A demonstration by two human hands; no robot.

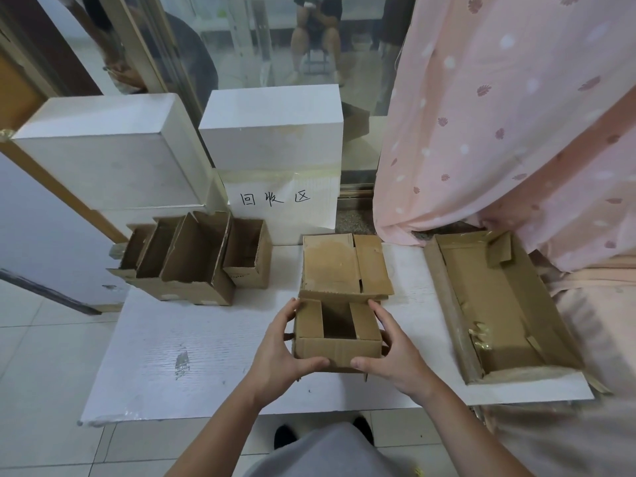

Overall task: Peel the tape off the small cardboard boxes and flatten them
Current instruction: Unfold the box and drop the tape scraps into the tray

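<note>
Head view: a small cardboard box (pixel 338 333) sits near the front middle of the white board (pixel 192 342), top flaps open — two inner flaps folded in over a dark gap, the far flap standing back against a flattened piece of cardboard (pixel 344 265) lying just behind it. The left hand (pixel 280 352) grips the box's left side, fingers curled round the far left corner, thumb pressed on the near wall. The right hand (pixel 392 356) grips the right side the same way, thumb on the near wall, fingers wrapped along the right wall. To the left, a cluster of open brown boxes (pixel 192 259) stands at the board's rear edge. On the right lies a shallow cardboard tray (pixel 499 308) with tape scraps (pixel 480 335) inside. Behind — two white foam boxes (pixel 272 129), one bearing a handwritten paper label (pixel 275 199). A pink patterned curtain (pixel 499 115) hangs at right.
</note>
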